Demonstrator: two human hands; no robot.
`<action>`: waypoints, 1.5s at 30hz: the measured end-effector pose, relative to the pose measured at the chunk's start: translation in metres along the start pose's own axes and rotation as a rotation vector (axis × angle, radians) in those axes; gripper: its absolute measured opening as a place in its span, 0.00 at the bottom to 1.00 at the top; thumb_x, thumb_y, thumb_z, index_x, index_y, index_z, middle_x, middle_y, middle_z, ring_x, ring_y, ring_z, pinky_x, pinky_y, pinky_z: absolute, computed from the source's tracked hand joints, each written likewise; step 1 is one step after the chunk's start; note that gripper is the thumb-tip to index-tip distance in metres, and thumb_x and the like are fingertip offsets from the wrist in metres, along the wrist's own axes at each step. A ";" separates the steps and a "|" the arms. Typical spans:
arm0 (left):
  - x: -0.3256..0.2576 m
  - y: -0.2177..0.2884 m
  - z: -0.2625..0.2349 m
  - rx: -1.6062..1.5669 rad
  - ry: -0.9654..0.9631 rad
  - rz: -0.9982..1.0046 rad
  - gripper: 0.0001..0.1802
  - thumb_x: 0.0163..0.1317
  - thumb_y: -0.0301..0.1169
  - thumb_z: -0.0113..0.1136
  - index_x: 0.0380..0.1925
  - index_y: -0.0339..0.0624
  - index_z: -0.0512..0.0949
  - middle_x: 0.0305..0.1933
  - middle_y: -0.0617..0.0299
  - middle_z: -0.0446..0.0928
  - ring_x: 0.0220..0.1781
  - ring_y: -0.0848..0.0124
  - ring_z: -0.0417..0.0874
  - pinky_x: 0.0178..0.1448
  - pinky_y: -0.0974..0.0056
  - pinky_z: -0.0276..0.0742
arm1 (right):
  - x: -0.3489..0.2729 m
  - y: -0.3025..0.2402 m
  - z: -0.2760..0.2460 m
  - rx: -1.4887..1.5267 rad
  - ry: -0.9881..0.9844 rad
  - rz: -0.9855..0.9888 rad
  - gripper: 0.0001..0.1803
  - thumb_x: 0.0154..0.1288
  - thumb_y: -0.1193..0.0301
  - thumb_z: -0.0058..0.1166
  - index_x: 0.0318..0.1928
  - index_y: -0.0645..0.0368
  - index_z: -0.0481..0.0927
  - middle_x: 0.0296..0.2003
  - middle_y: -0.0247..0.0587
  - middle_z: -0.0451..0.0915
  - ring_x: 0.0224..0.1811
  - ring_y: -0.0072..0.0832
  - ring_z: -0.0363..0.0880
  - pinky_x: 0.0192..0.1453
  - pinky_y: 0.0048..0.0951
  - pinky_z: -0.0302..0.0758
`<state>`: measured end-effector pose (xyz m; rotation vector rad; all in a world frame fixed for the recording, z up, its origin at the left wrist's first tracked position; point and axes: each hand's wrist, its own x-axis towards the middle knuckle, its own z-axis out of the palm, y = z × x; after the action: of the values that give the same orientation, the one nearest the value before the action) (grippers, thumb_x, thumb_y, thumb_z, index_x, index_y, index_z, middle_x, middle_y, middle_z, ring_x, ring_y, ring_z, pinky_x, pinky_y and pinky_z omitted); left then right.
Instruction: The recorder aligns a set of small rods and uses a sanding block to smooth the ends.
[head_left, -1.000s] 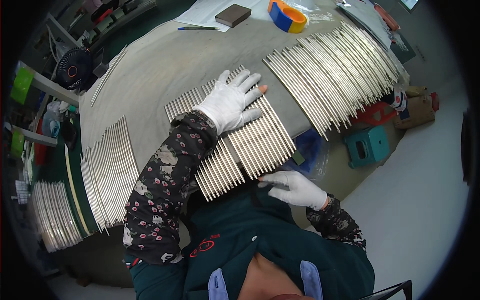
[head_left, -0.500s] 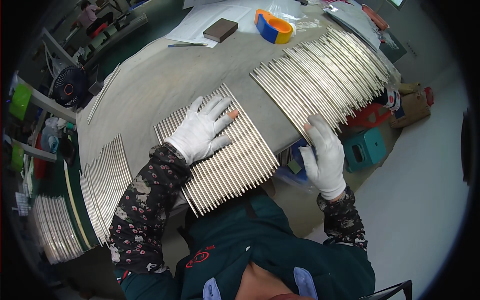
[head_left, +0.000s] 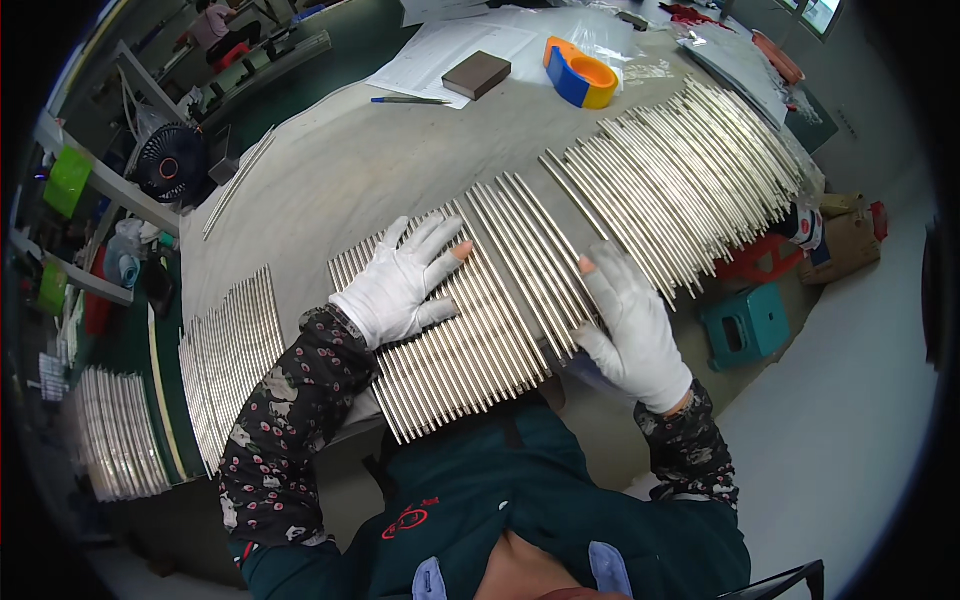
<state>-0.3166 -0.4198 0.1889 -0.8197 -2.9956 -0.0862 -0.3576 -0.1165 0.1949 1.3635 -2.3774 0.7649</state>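
Observation:
My left hand (head_left: 393, 288), in a white glove with a bare thumb tip, lies flat with fingers spread on a row of thin shiny metal rods (head_left: 460, 365) at the table's near edge. Beside that row, to its right, sits a narrow band of several similar rods (head_left: 528, 250), a small gap between them. My right hand (head_left: 638, 330), also gloved, has its fingers stretched along the right edge of this band and the thumb apart near its lower end. Farther right is a large spread of rods (head_left: 700, 175).
Another row of rods (head_left: 235, 350) lies at the left, with a bundle (head_left: 118, 430) beyond it. Toward the back are a pen (head_left: 410, 100), a dark block (head_left: 477, 75), a tape roll on an orange and blue holder (head_left: 580, 75) and papers. A teal stool (head_left: 745, 325) stands right.
Several rods have come away from the right-hand spread and now lie near the middle row. My right hand has moved slightly left and down with them; my left hand keeps its place on the row.

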 end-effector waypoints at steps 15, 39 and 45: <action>0.084 -0.038 0.013 -0.274 0.060 -0.151 0.37 0.62 0.51 0.48 0.67 0.44 0.54 0.72 0.52 0.51 0.73 0.57 0.50 0.74 0.51 0.43 | -0.003 0.000 -0.007 0.066 -0.372 0.031 0.49 0.32 0.52 0.70 0.57 0.61 0.68 0.59 0.54 0.66 0.64 0.47 0.62 0.67 0.49 0.58; 0.084 -0.038 0.020 -0.185 0.098 -0.056 0.25 0.65 0.38 0.47 0.62 0.47 0.64 0.69 0.55 0.57 0.71 0.56 0.56 0.73 0.56 0.51 | -0.018 0.008 -0.004 0.110 -0.112 -0.006 0.39 0.45 0.52 0.64 0.54 0.61 0.69 0.52 0.50 0.73 0.58 0.49 0.69 0.60 0.49 0.66; 0.082 -0.035 0.018 -0.201 0.104 -0.037 0.24 0.65 0.35 0.47 0.62 0.46 0.63 0.69 0.53 0.58 0.71 0.54 0.55 0.73 0.54 0.49 | -0.025 0.022 -0.011 -0.266 0.082 0.096 0.36 0.63 0.45 0.41 0.57 0.65 0.67 0.56 0.59 0.67 0.60 0.56 0.64 0.65 0.55 0.57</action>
<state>-0.4053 -0.4071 0.1737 -0.7492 -2.9370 -0.4237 -0.3638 -0.0834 0.1842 1.0977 -2.3923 0.4951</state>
